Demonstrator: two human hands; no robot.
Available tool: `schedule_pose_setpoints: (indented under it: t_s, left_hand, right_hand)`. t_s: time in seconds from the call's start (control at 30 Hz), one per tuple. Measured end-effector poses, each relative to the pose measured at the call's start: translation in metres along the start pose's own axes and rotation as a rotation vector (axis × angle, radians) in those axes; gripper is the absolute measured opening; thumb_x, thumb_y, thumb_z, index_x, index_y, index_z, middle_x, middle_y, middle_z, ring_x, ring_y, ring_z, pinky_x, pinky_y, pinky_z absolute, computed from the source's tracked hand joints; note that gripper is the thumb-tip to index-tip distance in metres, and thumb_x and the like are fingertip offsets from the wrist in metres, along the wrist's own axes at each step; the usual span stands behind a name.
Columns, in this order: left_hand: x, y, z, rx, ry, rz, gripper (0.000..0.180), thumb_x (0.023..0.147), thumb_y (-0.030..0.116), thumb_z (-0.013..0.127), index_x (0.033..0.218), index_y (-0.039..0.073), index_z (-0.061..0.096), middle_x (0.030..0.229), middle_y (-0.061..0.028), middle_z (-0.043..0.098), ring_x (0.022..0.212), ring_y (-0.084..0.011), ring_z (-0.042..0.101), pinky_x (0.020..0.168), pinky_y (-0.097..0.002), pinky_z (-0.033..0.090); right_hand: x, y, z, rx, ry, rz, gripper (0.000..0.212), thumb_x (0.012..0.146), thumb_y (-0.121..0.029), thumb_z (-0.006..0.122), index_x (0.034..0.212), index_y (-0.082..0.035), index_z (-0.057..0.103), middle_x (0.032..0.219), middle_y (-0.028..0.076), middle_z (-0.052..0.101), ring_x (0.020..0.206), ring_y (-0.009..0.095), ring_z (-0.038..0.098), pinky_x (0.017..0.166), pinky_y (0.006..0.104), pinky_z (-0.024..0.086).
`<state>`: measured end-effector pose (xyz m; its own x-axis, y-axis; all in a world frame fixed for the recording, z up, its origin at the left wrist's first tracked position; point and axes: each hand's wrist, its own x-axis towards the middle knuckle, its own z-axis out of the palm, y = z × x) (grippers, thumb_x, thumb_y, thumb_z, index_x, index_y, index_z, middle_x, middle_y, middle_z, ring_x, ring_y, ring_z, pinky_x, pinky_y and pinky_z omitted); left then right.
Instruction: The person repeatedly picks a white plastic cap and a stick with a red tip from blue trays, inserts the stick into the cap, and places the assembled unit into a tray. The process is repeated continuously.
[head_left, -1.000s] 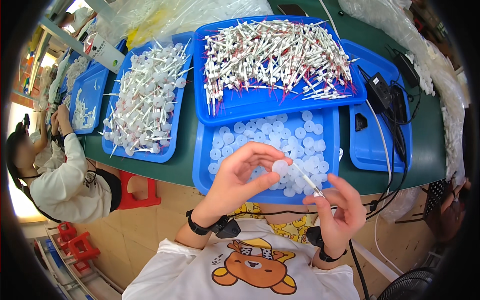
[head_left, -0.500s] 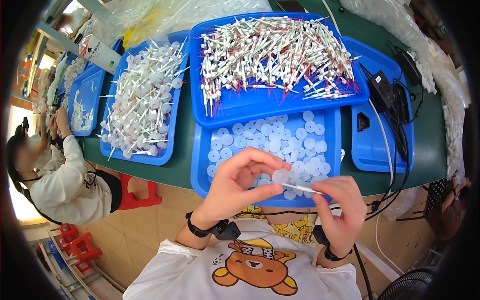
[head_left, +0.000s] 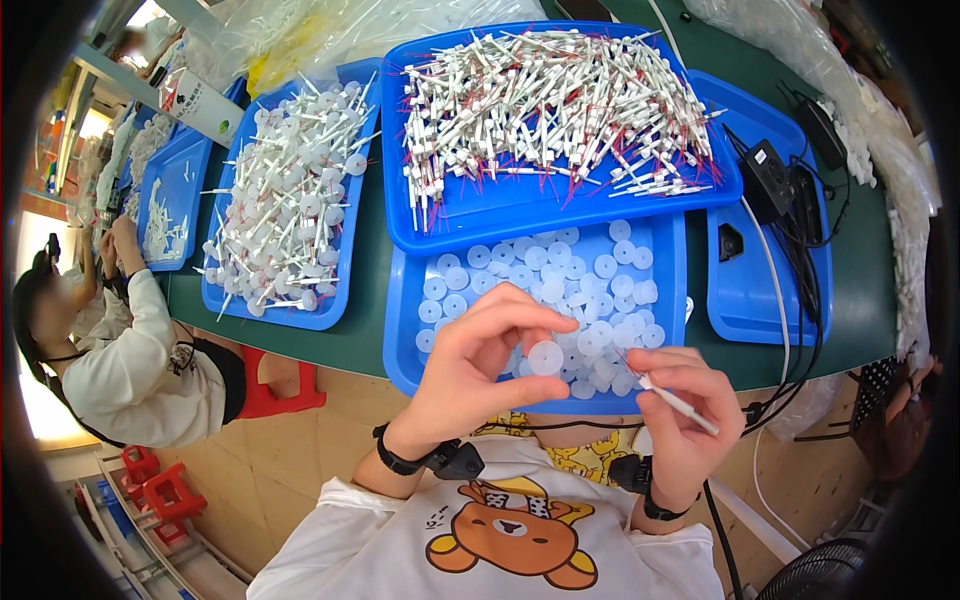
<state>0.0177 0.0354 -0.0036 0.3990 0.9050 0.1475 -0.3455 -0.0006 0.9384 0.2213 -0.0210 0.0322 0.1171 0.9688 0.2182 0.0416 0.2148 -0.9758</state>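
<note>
My left hand (head_left: 478,362), fingers curled, holds a round translucent white disc (head_left: 546,358) between thumb and fingers, its flat face turned up. A slim white stick (head_left: 684,406) with fine reddish wires at one end is pinched in my right hand (head_left: 698,418). It slants down to the right, apart from the disc. Both hands hover over the near edge of a blue tray (head_left: 400,345) of loose discs (head_left: 525,262) like the held one. Whether the disc has a centre hole is too small to tell.
Resting partly over the disc tray is a blue tray (head_left: 470,220) heaped with wired white sticks. Left of it stands another tray (head_left: 330,310) of sticks with discs. Black cables and an adapter (head_left: 768,182) lie at right. A co-worker (head_left: 140,350) sits at left.
The stick has swung away from the left hand; its thin end was beside the disc, and it now points down to the right. The disc has shifted slightly left and turned flatter.
</note>
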Motion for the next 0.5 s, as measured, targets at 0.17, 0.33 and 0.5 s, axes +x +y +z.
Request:
schedule_pose_setpoints:
  t_s: [0.17, 0.33, 0.5]
  left_hand:
    - [-0.003, -0.006, -0.004, 0.014, -0.018, 0.101, 0.041, 0.077, -0.006, 0.081, 0.115, -0.003, 0.067, 0.114, -0.0074, 0.056, 0.105, -0.0173, 0.056, 0.09, -0.0309, 0.049]
    - [-0.004, -0.009, -0.001, -0.19, -0.006, 0.076, 0.042, 0.079, -0.011, 0.077, 0.118, -0.005, 0.063, 0.119, -0.0125, 0.057, 0.114, -0.022, 0.059, 0.1, -0.0361, 0.051]
    - [-0.003, -0.007, 0.0, -0.293, -0.032, 0.008, 0.044, 0.078, -0.013, 0.078, 0.118, -0.005, 0.06, 0.118, -0.0132, 0.058, 0.113, -0.0233, 0.062, 0.103, -0.0384, 0.052]
  right_hand:
    - [-0.005, 0.006, 0.01, 0.244, 0.027, 0.035, 0.025, 0.085, 0.015, 0.066, 0.106, 0.004, 0.06, 0.103, 0.025, 0.071, 0.098, 0.033, 0.071, 0.089, 0.0409, 0.057]
    - [0.0, 0.018, 0.014, 0.227, -0.015, -0.156, 0.025, 0.087, 0.015, 0.064, 0.109, 0.007, 0.056, 0.103, 0.029, 0.07, 0.098, 0.036, 0.072, 0.087, 0.0438, 0.059]
    - [-0.001, 0.009, 0.024, 0.376, 0.017, -0.026, 0.021, 0.09, 0.015, 0.062, 0.109, 0.008, 0.056, 0.103, 0.029, 0.069, 0.099, 0.035, 0.071, 0.089, 0.044, 0.059]
